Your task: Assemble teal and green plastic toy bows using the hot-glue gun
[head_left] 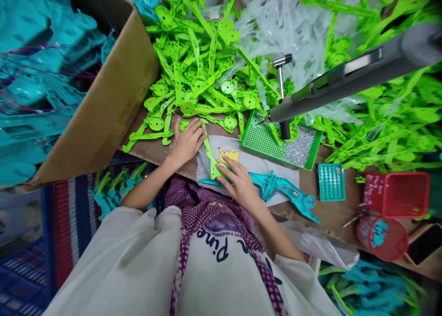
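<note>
A long bright green plastic arm-like part (209,154) lies slanted over a pale cloth (253,155) that has a yellow cartoon figure on it. My left hand (189,141) is closed around its upper end, at the near edge of a heap of similar parts; the thumb is hidden. On its lower, wider end, my right hand (239,182) rests with thumb and fingertips pressed to it. Under my right hand and wrist lies a turquoise plastic piece (272,184) with thin wires, stretching to the right along the table's front edge.
Green parts (196,72) heap up at the back. A green tray (265,143) holds small metal pieces and a black-handled hammer (282,83). A grey power screwdriver (331,81) slants overhead. Rightward are a turquoise tray (331,182) and red containers (397,196). A cardboard box (100,85) stands left.
</note>
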`<action>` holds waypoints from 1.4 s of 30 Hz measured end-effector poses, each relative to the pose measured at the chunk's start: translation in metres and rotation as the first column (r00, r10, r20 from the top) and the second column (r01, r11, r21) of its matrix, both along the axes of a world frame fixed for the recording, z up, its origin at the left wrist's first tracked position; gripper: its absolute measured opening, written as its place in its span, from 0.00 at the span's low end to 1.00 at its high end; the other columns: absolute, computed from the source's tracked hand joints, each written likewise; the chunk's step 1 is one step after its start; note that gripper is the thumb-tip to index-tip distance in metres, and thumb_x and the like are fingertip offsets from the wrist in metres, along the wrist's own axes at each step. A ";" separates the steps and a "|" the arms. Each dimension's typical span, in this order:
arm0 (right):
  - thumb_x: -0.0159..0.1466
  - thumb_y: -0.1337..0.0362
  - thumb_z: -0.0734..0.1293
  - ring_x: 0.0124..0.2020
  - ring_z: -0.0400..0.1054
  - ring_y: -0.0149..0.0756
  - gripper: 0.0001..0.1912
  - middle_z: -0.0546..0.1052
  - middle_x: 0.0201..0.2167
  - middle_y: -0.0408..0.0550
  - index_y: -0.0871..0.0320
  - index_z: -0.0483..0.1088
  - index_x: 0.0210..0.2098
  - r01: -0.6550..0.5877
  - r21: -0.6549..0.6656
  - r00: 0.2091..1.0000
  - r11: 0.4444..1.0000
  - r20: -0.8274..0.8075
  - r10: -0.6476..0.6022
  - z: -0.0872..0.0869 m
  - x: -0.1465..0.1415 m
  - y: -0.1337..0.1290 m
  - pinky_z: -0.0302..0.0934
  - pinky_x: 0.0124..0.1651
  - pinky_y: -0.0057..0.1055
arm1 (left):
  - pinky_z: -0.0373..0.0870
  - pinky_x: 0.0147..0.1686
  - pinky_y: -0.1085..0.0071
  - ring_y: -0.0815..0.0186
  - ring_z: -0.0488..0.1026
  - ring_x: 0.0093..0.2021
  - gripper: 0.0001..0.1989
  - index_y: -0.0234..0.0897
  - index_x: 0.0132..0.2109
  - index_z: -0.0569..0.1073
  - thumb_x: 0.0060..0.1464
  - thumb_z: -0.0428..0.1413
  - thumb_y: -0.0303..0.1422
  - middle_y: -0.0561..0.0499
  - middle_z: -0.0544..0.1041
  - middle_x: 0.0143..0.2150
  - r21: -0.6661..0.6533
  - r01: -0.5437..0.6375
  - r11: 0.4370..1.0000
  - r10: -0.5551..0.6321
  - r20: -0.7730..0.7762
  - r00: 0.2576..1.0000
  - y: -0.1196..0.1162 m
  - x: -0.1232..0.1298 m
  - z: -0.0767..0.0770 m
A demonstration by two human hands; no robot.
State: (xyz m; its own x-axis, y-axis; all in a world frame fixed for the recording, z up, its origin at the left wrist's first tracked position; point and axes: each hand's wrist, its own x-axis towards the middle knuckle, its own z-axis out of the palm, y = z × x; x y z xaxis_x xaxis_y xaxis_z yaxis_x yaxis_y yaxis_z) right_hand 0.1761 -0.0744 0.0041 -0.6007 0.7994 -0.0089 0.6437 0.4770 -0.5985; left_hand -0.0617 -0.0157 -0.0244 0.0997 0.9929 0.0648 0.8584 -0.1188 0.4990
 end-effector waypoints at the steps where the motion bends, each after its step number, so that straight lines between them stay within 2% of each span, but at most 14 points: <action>1: 0.71 0.56 0.61 0.61 0.68 0.48 0.20 0.72 0.63 0.57 0.54 0.73 0.58 -0.071 0.026 0.997 0.997 -0.010 0.072 -0.003 0.001 0.003 0.67 0.60 0.51 | 0.38 0.72 0.40 0.53 0.65 0.68 0.15 0.42 0.52 0.76 0.69 0.47 0.37 0.44 0.74 0.64 0.003 -0.006 1.000 0.006 -0.001 1.000 0.000 0.000 -0.001; 5: 0.71 0.59 0.62 0.57 0.70 0.48 0.19 0.75 0.59 0.60 0.58 0.73 0.57 -0.225 0.114 0.974 0.968 0.039 0.222 -0.007 0.000 0.011 0.68 0.56 0.50 | 0.42 0.70 0.39 0.53 0.66 0.67 0.15 0.43 0.53 0.76 0.69 0.47 0.38 0.45 0.73 0.65 0.005 -0.027 1.000 0.027 -0.004 1.000 -0.002 0.001 -0.004; 8: 0.71 0.60 0.62 0.54 0.70 0.48 0.17 0.77 0.55 0.62 0.60 0.74 0.55 -0.255 0.191 0.966 0.948 0.085 0.242 -0.004 -0.003 0.013 0.69 0.54 0.48 | 0.44 0.69 0.40 0.53 0.67 0.66 0.16 0.43 0.54 0.76 0.70 0.46 0.38 0.46 0.72 0.66 -0.002 -0.036 0.999 0.036 -0.019 0.999 -0.004 0.002 -0.005; 12: 0.71 0.60 0.62 0.53 0.71 0.47 0.17 0.77 0.55 0.60 0.59 0.74 0.54 -0.263 0.213 0.962 0.941 0.135 0.238 -0.007 -0.002 0.011 0.68 0.52 0.46 | 0.48 0.66 0.40 0.51 0.67 0.66 0.17 0.43 0.56 0.75 0.70 0.45 0.37 0.45 0.70 0.67 -0.038 -0.041 0.998 0.039 -0.049 0.998 -0.005 0.006 -0.006; 14: 0.71 0.60 0.62 0.55 0.72 0.48 0.16 0.78 0.55 0.59 0.58 0.75 0.54 -0.235 0.247 0.968 0.940 0.152 0.202 -0.011 -0.001 0.008 0.67 0.54 0.49 | 0.49 0.66 0.39 0.50 0.67 0.66 0.17 0.43 0.57 0.75 0.70 0.45 0.36 0.45 0.70 0.67 -0.045 -0.045 0.998 0.042 -0.055 0.998 -0.005 0.008 -0.007; 17: 0.71 0.63 0.62 0.63 0.68 0.49 0.15 0.77 0.58 0.54 0.55 0.74 0.54 -0.178 0.287 0.977 0.941 0.166 0.134 -0.020 0.000 -0.001 0.59 0.63 0.56 | 0.49 0.65 0.38 0.49 0.67 0.66 0.18 0.43 0.58 0.74 0.70 0.44 0.37 0.44 0.70 0.67 -0.045 -0.059 0.997 0.056 -0.058 0.997 -0.003 0.009 -0.008; 20: 0.72 0.65 0.61 0.65 0.67 0.43 0.17 0.76 0.60 0.51 0.53 0.72 0.58 -0.170 0.309 0.981 0.936 0.140 0.132 -0.029 0.002 -0.006 0.53 0.70 0.55 | 0.51 0.64 0.38 0.48 0.67 0.66 0.19 0.42 0.58 0.74 0.70 0.43 0.38 0.44 0.69 0.68 -0.053 -0.044 0.998 0.040 -0.064 0.997 -0.002 0.007 -0.007; 23: 0.72 0.65 0.62 0.63 0.70 0.41 0.19 0.75 0.60 0.51 0.53 0.70 0.61 -0.166 0.341 0.985 0.925 0.094 0.142 -0.035 0.006 -0.007 0.50 0.72 0.54 | 0.51 0.66 0.41 0.49 0.66 0.67 0.20 0.41 0.60 0.72 0.70 0.45 0.40 0.42 0.68 0.68 -0.044 -0.008 0.999 0.005 -0.062 0.998 -0.008 0.007 -0.005; 28: 0.71 0.66 0.62 0.65 0.67 0.41 0.22 0.73 0.62 0.52 0.54 0.67 0.64 -0.184 0.298 0.982 0.937 0.100 0.162 -0.039 0.009 -0.006 0.50 0.73 0.53 | 0.49 0.71 0.48 0.54 0.65 0.68 0.22 0.38 0.64 0.68 0.69 0.46 0.42 0.40 0.68 0.68 -0.007 0.089 0.996 -0.089 -0.026 0.996 -0.035 0.013 -0.006; 31: 0.71 0.68 0.61 0.67 0.65 0.40 0.23 0.71 0.63 0.53 0.58 0.66 0.64 -0.204 0.360 0.977 0.910 0.129 0.168 -0.039 0.008 -0.009 0.51 0.73 0.51 | 0.48 0.72 0.50 0.56 0.65 0.68 0.20 0.37 0.62 0.70 0.69 0.48 0.41 0.41 0.70 0.67 0.035 0.118 0.992 -0.118 0.000 0.993 -0.042 0.015 -0.008; 35: 0.70 0.70 0.61 0.66 0.65 0.40 0.24 0.71 0.64 0.53 0.59 0.65 0.65 -0.224 0.407 0.970 0.886 0.177 0.164 -0.039 0.006 -0.013 0.51 0.74 0.48 | 0.62 0.66 0.55 0.59 0.72 0.61 0.15 0.38 0.51 0.76 0.69 0.47 0.37 0.44 0.77 0.59 0.083 0.041 0.996 -0.047 0.068 0.997 -0.033 0.017 -0.013; 38: 0.70 0.70 0.61 0.67 0.64 0.40 0.26 0.71 0.64 0.53 0.58 0.62 0.67 -0.217 0.379 0.970 0.900 0.186 0.155 -0.039 0.006 -0.012 0.48 0.75 0.49 | 0.61 0.66 0.52 0.58 0.71 0.62 0.14 0.38 0.46 0.76 0.69 0.46 0.36 0.43 0.75 0.62 0.094 -0.073 0.993 0.067 0.062 0.996 -0.026 0.026 -0.016; 40: 0.70 0.70 0.61 0.67 0.64 0.40 0.27 0.71 0.64 0.54 0.57 0.61 0.68 -0.208 0.364 0.973 0.908 0.168 0.155 -0.038 0.006 -0.011 0.48 0.75 0.51 | 0.58 0.67 0.51 0.57 0.67 0.66 0.15 0.38 0.50 0.75 0.69 0.45 0.36 0.42 0.70 0.67 0.080 -0.135 0.988 0.130 0.060 0.990 -0.024 0.034 -0.016; 42: 0.70 0.69 0.61 0.67 0.65 0.41 0.26 0.72 0.64 0.54 0.57 0.62 0.68 -0.202 0.362 0.976 0.910 0.150 0.157 -0.037 0.004 -0.011 0.49 0.74 0.52 | 0.58 0.67 0.50 0.57 0.66 0.67 0.18 0.38 0.58 0.71 0.69 0.44 0.36 0.42 0.66 0.70 0.050 -0.189 0.981 0.186 0.063 0.981 -0.025 0.040 -0.015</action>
State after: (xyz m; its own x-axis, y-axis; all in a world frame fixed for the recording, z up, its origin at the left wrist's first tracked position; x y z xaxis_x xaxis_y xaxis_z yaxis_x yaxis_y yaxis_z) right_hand 0.1802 -0.0854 -0.0325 -0.7468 0.6370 0.1909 0.5799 0.7644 -0.2817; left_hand -0.0215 -0.0403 -0.0398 -0.0935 0.9883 0.1203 0.8377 0.0128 0.5459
